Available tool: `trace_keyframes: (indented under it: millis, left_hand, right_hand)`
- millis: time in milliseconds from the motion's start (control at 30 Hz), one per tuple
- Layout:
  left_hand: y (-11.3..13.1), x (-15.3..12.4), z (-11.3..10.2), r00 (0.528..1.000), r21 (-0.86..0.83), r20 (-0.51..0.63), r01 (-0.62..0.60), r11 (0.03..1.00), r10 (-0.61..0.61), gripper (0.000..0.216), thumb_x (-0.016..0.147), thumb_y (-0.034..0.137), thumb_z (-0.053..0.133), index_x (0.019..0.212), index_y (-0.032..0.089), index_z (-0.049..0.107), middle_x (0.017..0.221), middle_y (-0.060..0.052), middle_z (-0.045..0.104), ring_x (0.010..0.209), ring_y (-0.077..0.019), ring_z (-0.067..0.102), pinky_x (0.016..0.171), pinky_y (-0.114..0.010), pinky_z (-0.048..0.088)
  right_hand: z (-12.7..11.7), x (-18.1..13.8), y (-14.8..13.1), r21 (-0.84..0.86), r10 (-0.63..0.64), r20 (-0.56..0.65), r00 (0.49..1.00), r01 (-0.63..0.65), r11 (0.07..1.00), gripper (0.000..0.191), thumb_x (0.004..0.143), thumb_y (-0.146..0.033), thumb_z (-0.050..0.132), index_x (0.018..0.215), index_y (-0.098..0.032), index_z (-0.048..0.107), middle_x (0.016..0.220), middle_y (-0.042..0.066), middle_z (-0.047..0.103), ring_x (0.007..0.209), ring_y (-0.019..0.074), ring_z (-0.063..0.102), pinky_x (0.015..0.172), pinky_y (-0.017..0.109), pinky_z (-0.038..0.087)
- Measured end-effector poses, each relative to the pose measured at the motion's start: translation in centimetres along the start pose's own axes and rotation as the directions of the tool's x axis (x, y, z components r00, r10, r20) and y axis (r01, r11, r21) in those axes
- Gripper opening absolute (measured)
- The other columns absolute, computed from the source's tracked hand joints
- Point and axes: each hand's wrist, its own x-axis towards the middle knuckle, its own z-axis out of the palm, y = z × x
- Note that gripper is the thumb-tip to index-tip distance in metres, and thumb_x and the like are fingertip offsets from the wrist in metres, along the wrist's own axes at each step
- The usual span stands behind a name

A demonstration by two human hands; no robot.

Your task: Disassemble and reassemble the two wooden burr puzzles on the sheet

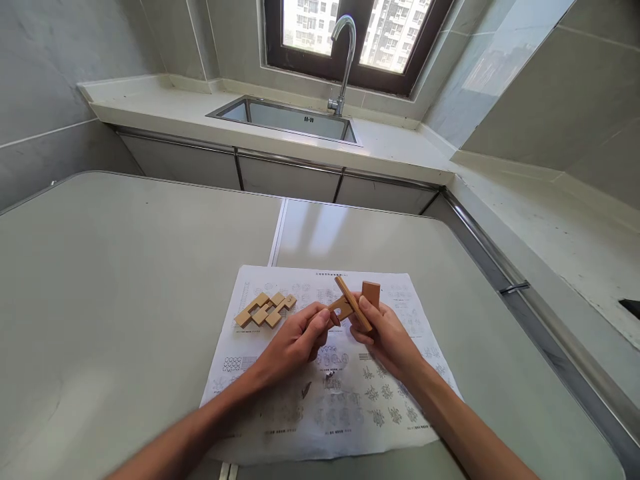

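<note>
Between my hands, above a printed paper sheet (345,417), are wooden puzzle pieces put together crosswise. A long narrow wooden strip (353,303) slants across a flat wooden piece with a notch (343,308). My left hand (305,333) is closed on the left end of the notched piece. My right hand (385,333) grips the crossed pieces from the right, thumb on top, and a wooden block end (371,292) sticks up behind its fingers. Several other notched wooden pieces (265,310) lie interlocked on the paper, left of my hands.
The paper rests on a pale table (125,267) with a seam down its middle. Beyond the table, a counter (165,110) holds a sink (280,120) and a tall faucet (345,60) below a window. Another counter (545,207) runs along the right.
</note>
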Motion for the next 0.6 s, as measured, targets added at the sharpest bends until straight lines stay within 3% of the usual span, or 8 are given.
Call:
trace_keyframes:
  millis: [100, 233, 400, 600]
  left_hand:
    - [-0.05, 0.0, 0.07, 1.0, -0.061, 0.014, 0.023, 0.998, -0.022, 0.045, 0.103, 0.062, 0.049, 0.092, 0.019, 0.052, 0.065, 0.008, 0.031, 0.054, -0.0087, 0.025, 0.047, -0.022, 0.023]
    - [-0.19, 0.01, 0.16, 0.999, -0.172, 0.023, 0.049, 0.984, -0.046, 0.043, 0.101, 0.063, 0.054, 0.098, 0.021, 0.049, 0.069, 0.009, 0.029, 0.053, -0.0075, 0.022, 0.046, -0.02, 0.022]
    - [-0.27, 0.25, -0.1, 0.996, -0.264, -0.025, 0.076, 0.961, -0.086, 0.042, 0.1, 0.063, 0.058, 0.104, 0.022, 0.047, 0.074, 0.008, 0.031, 0.054, -0.0069, 0.023, 0.047, -0.019, 0.027]
    - [-0.02, 0.29, 0.05, 0.997, -0.283, -0.039, 0.059, 0.957, -0.073, 0.043, 0.099, 0.061, 0.059, 0.11, 0.021, 0.049, 0.077, 0.006, 0.04, 0.058, -0.0078, 0.034, 0.054, -0.023, 0.036]
  right_hand:
    - [-0.22, -0.08, -0.06, -0.021, 0.063, 0.092, 0.994, -0.062, 0.998, 0.044, 0.089, -0.058, 0.079, 0.09, -0.015, 0.069, 0.065, -0.008, 0.032, 0.054, 0.0069, 0.016, 0.042, 0.018, 0.02]
    - [-0.41, -0.01, -0.26, 0.016, 0.105, 0.117, 0.988, -0.108, 0.994, 0.045, 0.091, -0.058, 0.077, 0.084, -0.015, 0.065, 0.064, -0.009, 0.034, 0.051, 0.0045, 0.012, 0.041, 0.017, 0.016]
    - [-0.58, 0.12, -0.33, 0.064, 0.135, 0.152, 0.979, -0.146, 0.987, 0.039, 0.093, -0.054, 0.076, 0.093, -0.016, 0.067, 0.077, -0.003, 0.056, 0.047, 0.0015, 0.01, 0.037, 0.016, 0.018]
    - [-1.0, 0.23, -0.24, 0.22, 0.155, 0.185, 0.971, -0.194, 0.956, 0.038, 0.087, -0.043, 0.086, 0.08, -0.015, 0.061, 0.067, -0.008, 0.048, 0.045, -0.0003, 0.009, 0.036, 0.011, 0.022]
